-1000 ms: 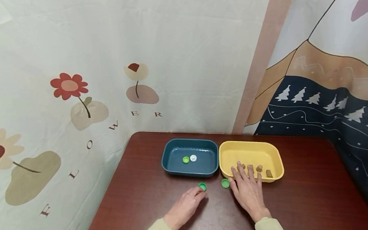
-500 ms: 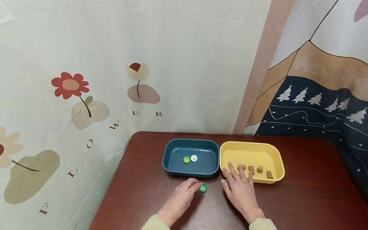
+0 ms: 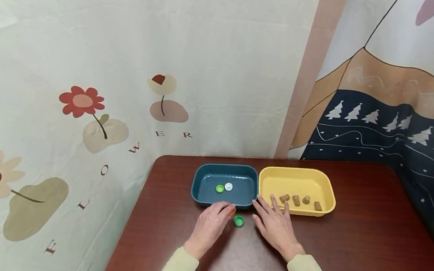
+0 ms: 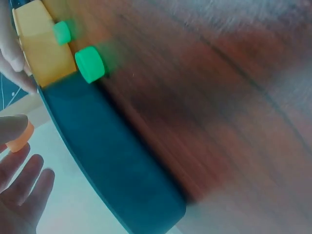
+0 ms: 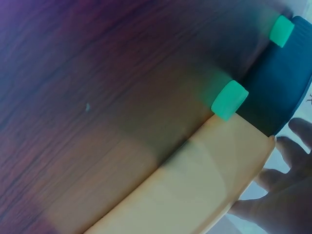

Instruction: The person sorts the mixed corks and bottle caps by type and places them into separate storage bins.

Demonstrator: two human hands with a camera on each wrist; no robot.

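My left hand [image 3: 207, 227] pinches an orange bottle cap [image 4: 22, 138] between thumb and fingertips, close in front of the blue tray [image 3: 223, 204]. A green bottle cap [image 3: 238, 221] lies on the table between my hands. My right hand [image 3: 276, 227] has its fingers spread at the front left rim of the yellow tray [image 3: 316, 174]. It hides a second green cap from the head view; the right wrist view shows this cap [image 5: 229, 100] by the yellow tray's corner.
Inside the blue tray lie a light green cap [image 3: 219, 188] and a white cap [image 3: 228, 187]. Several brown corks [image 3: 296, 200] are in the yellow tray. Both trays stand side by side on the dark red table [image 3: 363, 234], before a printed cloth [image 3: 223, 67].
Leaving the middle green cap, my left hand has shifted left and toward the blue tray, with the orange cap now showing. My right hand has slid left, covering the second green cap.
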